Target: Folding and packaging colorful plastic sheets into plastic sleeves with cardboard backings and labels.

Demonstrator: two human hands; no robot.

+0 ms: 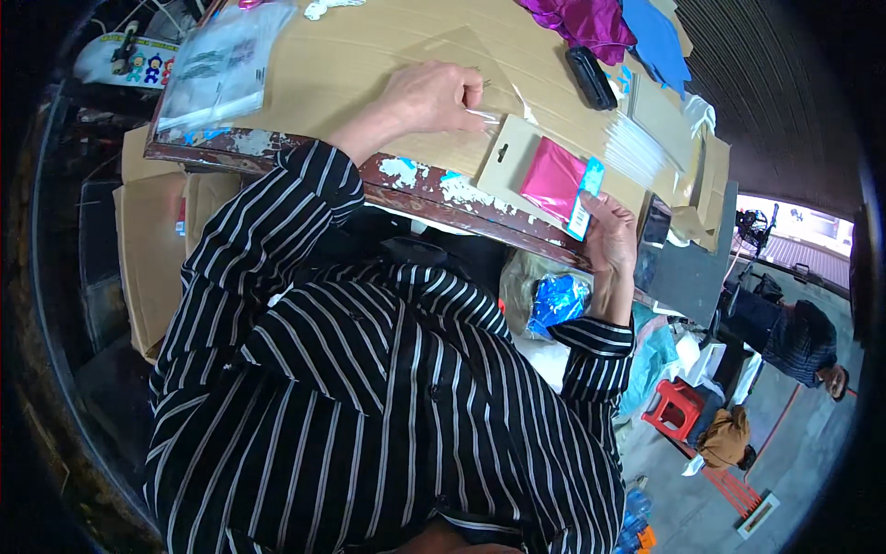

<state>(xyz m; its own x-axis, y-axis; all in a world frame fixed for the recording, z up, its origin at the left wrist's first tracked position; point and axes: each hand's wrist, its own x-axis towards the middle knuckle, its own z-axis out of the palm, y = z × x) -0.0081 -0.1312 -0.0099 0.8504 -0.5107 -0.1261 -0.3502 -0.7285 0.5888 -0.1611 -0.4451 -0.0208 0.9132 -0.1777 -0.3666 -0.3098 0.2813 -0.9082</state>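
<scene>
A beige hang card (503, 171) with a slot in it lies at the near edge of the cardboard-covered table. On it sits a folded, shiny pink cloth (552, 177), with a blue-and-white label strip (585, 198) along its right side. My right hand (611, 231) grips the card's package by the label end, thumb on top. My left hand (438, 97) is above the cardboard, left of the card, its fingers closed on a bit of clear plastic film (486, 117). How far that film extends is hard to make out.
Clear printed bags (221, 69) lie at the table's left. Toward the right are a black case (591, 78), purple cloth (591, 23), blue cloth (653, 42) and a stack of clear sleeves (637, 152). A cardboard box (152, 258) stands left below. Other people sit beyond a red stool (674, 411).
</scene>
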